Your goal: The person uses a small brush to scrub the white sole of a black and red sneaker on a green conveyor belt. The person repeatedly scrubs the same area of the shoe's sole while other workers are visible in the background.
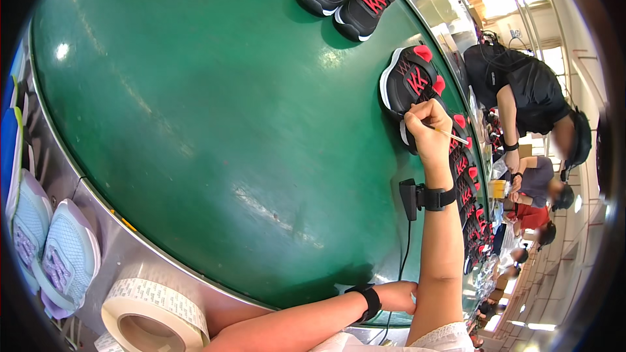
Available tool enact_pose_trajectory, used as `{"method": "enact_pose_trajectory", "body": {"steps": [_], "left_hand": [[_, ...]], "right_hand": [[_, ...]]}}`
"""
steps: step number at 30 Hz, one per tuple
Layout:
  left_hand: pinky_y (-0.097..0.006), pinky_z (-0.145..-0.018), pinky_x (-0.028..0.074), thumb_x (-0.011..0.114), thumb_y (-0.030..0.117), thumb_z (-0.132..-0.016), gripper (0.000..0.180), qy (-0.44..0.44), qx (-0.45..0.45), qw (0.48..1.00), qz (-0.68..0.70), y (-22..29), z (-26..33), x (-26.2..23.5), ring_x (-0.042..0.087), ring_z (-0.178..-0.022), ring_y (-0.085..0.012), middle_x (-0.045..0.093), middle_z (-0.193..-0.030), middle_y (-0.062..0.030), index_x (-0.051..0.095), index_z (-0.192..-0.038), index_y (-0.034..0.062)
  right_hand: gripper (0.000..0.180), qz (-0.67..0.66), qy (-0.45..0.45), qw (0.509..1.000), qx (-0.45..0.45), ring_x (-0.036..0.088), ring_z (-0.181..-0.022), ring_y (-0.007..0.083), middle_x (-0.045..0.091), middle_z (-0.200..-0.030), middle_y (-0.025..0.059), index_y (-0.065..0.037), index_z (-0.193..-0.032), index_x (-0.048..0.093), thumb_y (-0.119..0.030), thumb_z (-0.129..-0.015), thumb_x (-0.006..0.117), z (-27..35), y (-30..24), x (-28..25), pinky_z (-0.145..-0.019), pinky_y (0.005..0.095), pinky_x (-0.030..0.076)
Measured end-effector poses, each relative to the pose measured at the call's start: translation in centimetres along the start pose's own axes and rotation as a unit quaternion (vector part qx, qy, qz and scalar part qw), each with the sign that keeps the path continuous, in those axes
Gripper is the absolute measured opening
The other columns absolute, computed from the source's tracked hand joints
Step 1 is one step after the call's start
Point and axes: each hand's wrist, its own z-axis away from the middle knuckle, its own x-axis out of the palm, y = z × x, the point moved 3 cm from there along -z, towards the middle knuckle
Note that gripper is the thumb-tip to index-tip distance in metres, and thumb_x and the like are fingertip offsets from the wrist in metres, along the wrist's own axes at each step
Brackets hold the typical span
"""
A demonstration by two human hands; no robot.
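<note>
My right hand (429,124) is closed in a pinch round a thin pale stick (450,134), like a pen or fine brush. Its fingers are at the toe of a black sneaker (407,85) with red laces and a white sole; a second black shoe lies partly hidden under the hand. Lower down, my left hand (394,296) is curled beside my right forearm, which hides part of its fingers. A small light-blue bit (413,298) shows at its fingertips, too small to name. Both wrists wear black straps, the right one with a small black box (411,199) and cable.
Black-and-red shoes stand on the green table (195,124), several at the top and a row (466,182) along its right edge. At lower left are light-blue sneakers (68,261) and a roll of labels (153,313). Several people, one in black (521,78), work across the table.
</note>
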Motion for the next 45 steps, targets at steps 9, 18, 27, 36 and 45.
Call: {"method": "enact_pose_trajectory", "body": {"steps": [9, 18, 27, 36, 45], "left_hand": [[-0.031, -0.083, 0.038, 0.063, 0.027, -0.071, 0.049, -0.016, 0.006, 1.000, -0.002, 0.4, 0.3, -0.2, 0.048, -0.096, -0.0213, 0.051, -0.102, -0.0119, 0.049, -0.111, 0.0023], [-0.032, -0.085, 0.038, 0.062, 0.029, -0.071, 0.051, -0.009, -0.013, 1.000, -0.014, 0.5, 0.7, -0.5, 0.048, -0.100, -0.0252, 0.051, -0.107, -0.0150, 0.049, -0.112, 0.0011], [-0.033, -0.087, 0.037, 0.060, 0.030, -0.073, 0.053, -0.006, -0.025, 0.999, -0.025, 0.3, 0.9, -0.6, 0.047, -0.104, -0.0273, 0.049, -0.111, -0.0175, 0.047, -0.115, -0.0003], [-0.033, -0.088, 0.037, 0.059, 0.031, -0.074, 0.056, -0.005, -0.033, 0.999, -0.036, 0.0, 0.9, -0.8, 0.047, -0.106, -0.0278, 0.049, -0.113, -0.0185, 0.045, -0.119, 0.0003], [-0.032, -0.088, 0.037, 0.059, 0.032, -0.074, 0.061, -0.002, -0.032, 0.998, -0.045, 0.3, 1.4, -1.1, 0.047, -0.106, -0.0273, 0.049, -0.112, -0.0182, 0.042, -0.120, -0.0037]], "right_hand": [[0.019, 0.025, -0.001, 0.999, -0.021, 0.045, -0.060, 0.0075, 0.045, -0.059, -0.0017, -0.005, -0.060, 0.042, 0.007, -0.066, 0.055, 0.6, 0.6, -0.9, -0.078, 0.0281, 0.041], [0.018, 0.039, -0.004, 0.999, -0.005, 0.046, -0.060, 0.0082, 0.045, -0.059, -0.0024, -0.005, -0.060, 0.041, 0.007, -0.066, 0.053, 1.3, 0.9, -1.7, -0.086, 0.0353, 0.041], [0.018, 0.062, -0.013, 0.998, -0.024, 0.046, -0.060, 0.0082, 0.046, -0.059, -0.0018, -0.005, -0.060, 0.041, 0.007, -0.066, 0.053, 2.0, 1.4, -2.0, -0.087, 0.0372, 0.040], [0.019, 0.034, -0.001, 0.999, -0.013, 0.047, -0.060, 0.0088, 0.048, -0.060, -0.0010, -0.006, -0.062, 0.041, 0.007, -0.068, 0.053, 2.5, 1.5, -2.4, -0.088, 0.0390, 0.040], [0.018, 0.027, -0.005, 1.000, -0.011, 0.046, -0.060, 0.0084, 0.047, -0.060, -0.0009, -0.006, -0.062, 0.041, 0.007, -0.070, 0.052, 3.1, 2.1, -3.3, -0.087, 0.0385, 0.041]]}}
